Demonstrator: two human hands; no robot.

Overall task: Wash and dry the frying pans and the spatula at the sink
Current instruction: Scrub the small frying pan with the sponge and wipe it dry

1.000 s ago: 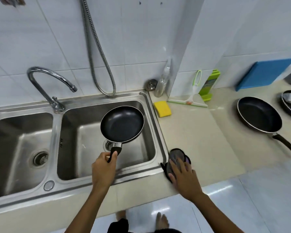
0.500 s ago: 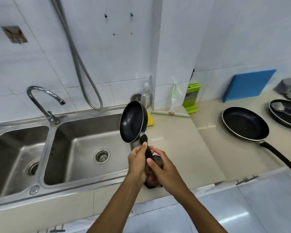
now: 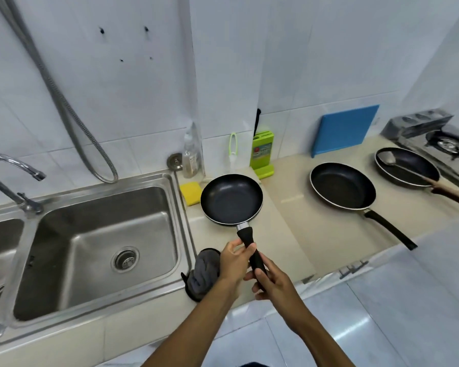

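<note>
While both hands grip its black handle, the small black non-stick frying pan [image 3: 231, 200] is level and open side up over the beige stone counter [image 3: 289, 234], just beside the right rim of the stainless steel double sink [image 3: 187, 229]. Whether its base touches the counter cannot be told. The left hand [image 3: 233, 263] curls its fingers round the handle nearer the bowl. The right hand [image 3: 273, 284] wraps its fingers round the handle's end below it.

A crumpled dark grey cloth [image 3: 204, 271] lies at the counter's front edge, against the sink rim and just left of the left hand. A yellow sponge [image 3: 190, 193] lies near the back edge, just beside the held pan. Farther right on the counter rests a medium black frying pan [image 3: 342, 185]. Near the right end is a third black frying pan [image 3: 411, 170], with a metal spatula with a pale wooden handle [image 3: 386, 158] lying in it.
</note>
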